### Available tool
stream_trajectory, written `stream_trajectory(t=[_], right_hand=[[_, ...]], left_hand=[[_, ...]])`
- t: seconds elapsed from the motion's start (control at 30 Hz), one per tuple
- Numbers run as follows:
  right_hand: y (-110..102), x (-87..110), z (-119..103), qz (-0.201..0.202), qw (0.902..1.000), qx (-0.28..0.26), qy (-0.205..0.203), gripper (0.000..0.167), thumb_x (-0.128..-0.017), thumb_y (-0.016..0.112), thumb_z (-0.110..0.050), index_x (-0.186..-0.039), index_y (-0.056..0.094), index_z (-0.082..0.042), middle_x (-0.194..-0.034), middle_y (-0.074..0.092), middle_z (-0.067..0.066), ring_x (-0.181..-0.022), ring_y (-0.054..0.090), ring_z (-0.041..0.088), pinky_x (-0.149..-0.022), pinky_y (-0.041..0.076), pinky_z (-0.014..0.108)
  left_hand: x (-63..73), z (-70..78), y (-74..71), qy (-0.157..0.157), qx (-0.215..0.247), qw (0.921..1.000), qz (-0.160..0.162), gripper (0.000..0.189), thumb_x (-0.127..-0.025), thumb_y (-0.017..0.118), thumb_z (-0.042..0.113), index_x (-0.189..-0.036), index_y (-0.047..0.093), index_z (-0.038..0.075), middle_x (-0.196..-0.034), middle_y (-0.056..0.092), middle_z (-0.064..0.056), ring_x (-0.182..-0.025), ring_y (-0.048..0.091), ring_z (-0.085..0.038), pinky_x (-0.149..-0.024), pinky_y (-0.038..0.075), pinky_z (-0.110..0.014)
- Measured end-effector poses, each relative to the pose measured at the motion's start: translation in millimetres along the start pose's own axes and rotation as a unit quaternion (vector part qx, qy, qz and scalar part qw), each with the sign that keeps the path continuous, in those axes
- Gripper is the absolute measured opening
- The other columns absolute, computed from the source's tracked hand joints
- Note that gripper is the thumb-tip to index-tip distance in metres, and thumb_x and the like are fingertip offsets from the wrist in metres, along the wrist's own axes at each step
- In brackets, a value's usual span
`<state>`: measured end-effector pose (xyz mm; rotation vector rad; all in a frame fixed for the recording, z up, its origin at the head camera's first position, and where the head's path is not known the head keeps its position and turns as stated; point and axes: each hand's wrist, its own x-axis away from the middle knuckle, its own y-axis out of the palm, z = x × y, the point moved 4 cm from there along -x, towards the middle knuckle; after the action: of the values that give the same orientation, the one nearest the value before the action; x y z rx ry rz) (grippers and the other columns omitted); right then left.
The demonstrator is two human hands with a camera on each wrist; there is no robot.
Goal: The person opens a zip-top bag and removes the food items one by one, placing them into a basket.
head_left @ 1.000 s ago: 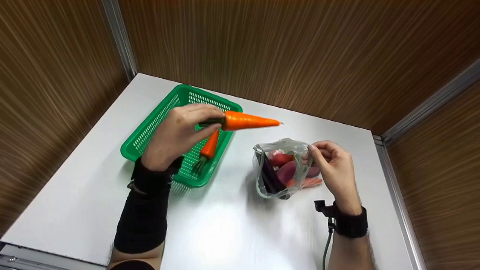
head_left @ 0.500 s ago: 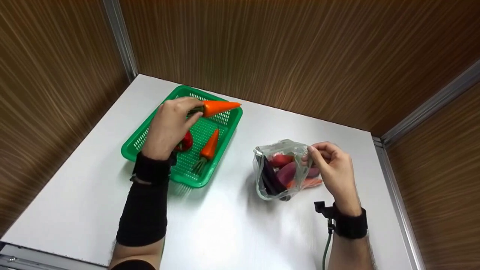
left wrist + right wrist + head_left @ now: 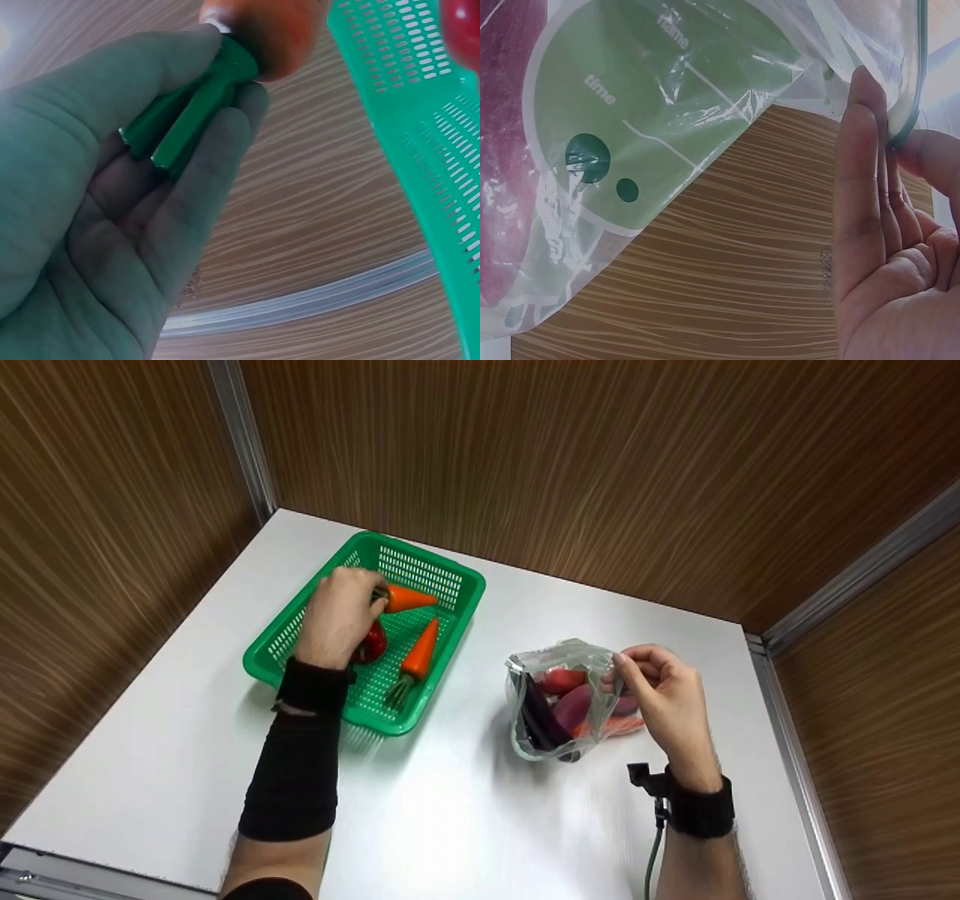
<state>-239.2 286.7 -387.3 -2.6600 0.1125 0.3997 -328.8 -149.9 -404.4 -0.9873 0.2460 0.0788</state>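
Pinching the upper orange carrot [image 3: 409, 598] by its green stalk in the left grip [image 3: 339, 611], closed between thumb and fingers, over the far half of the green basket [image 3: 452, 656]; impossible to tell whether touching it. Lower now than half a second ago, and well away from the spot nearer the bag a second back! In the basket, too: a second carrot [image 3: 420, 652] and a red vegetable [image 3: 374, 643], hidden in part. Across the white table [image 3: 442, 817], pinching the edge of a clear bag [image 3: 559, 658] in the right grip [image 3: 670, 690], just as before. Inside: a long dark vegetable [image 3: 538, 711], a purple one [image 3: 572, 706], a red one [image 3: 561, 681], something orange [image 3: 621, 725]. On the bag's green patch [image 3: 652, 112], in white: "name" and "time".
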Motion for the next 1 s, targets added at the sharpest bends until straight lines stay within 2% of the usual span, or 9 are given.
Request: stream_trajectory(t=[0.1,0.27,0.53,0.67,0.87,1.0], right_hand=[[0,0.2,0,-0.002,1.0,0.003,0.0,0.016,-0.114,0.076,-0.007,-0.116,0.078,0.008,-0.087,0.085,-0.003,-0.077,0.083,0.002,-0.075,0.069,0.02],[1,0.8,-1,-0.007,0.9999,0.01,0.002,0.016,-0.114,0.076,-0.008,-0.118,0.078,0.007,-0.088,0.086,0.001,-0.078,0.083,0.002,-0.077,0.069,0.019],[1,0.4,-2,-0.007,0.9999,0.011,0.002,0.015,-0.114,0.077,-0.007,-0.118,0.079,0.008,-0.088,0.085,-0.001,-0.077,0.082,0.002,-0.077,0.068,0.018],[1,0.7,-1,-0.007,0.9999,0.014,0.003,0.015,-0.114,0.077,-0.008,-0.118,0.079,0.007,-0.088,0.085,0.0,-0.077,0.082,0.002,-0.076,0.068,0.019],[1,1.1,1,-0.006,0.9999,0.011,0.011,0.017,-0.114,0.077,-0.011,-0.118,0.079,0.006,-0.089,0.086,-0.002,-0.077,0.082,0.002,-0.074,0.066,0.017],[1,0.8,2,-0.006,0.9998,0.013,0.012,0.017,-0.114,0.077,-0.011,-0.118,0.079,0.006,-0.088,0.086,-0.002,-0.077,0.082,0.002,-0.073,0.066,0.017]], left_hand=[[-2.7,-3.2,7.0,-0.006,-0.006,1.0,-0.003,0.025,-0.108,0.083,0.004,-0.131,0.084,-0.003,-0.132,0.084,-0.025,-0.116,0.082,-0.043,-0.102,0.071,-0.06],[-4.6,-5.9,16.3,-0.005,-0.015,0.9998,0.014,0.019,-0.106,0.084,0.001,-0.124,0.086,-0.004,-0.125,0.086,-0.026,-0.11,0.083,-0.043,-0.098,0.071,-0.059],[-6.9,-5.9,25.5,-0.021,-0.011,0.9992,0.033,0.016,-0.105,0.086,0.004,-0.119,0.085,-0.005,-0.115,0.085,-0.025,-0.102,0.081,-0.041,-0.09,0.07,-0.056],[-6.1,-6.0,27.7,-0.028,-0.013,0.9994,0.014,0.02,-0.104,0.087,0.006,-0.119,0.085,-0.007,-0.115,0.085,-0.026,-0.101,0.082,-0.041,-0.091,0.071,-0.056],[-3.3,-5.6,31.1,-0.014,-0.039,0.9989,-0.022,0.018,-0.104,0.086,0.004,-0.116,0.083,-0.01,-0.115,0.085,-0.028,-0.103,0.083,-0.043,-0.091,0.072,-0.057],[-3.5,-4.6,33.2,-0.016,-0.05,0.9973,-0.052,0.023,-0.104,0.088,0.004,-0.121,0.083,-0.01,-0.118,0.084,-0.027,-0.099,0.079,-0.038,-0.092,0.071,-0.055]])
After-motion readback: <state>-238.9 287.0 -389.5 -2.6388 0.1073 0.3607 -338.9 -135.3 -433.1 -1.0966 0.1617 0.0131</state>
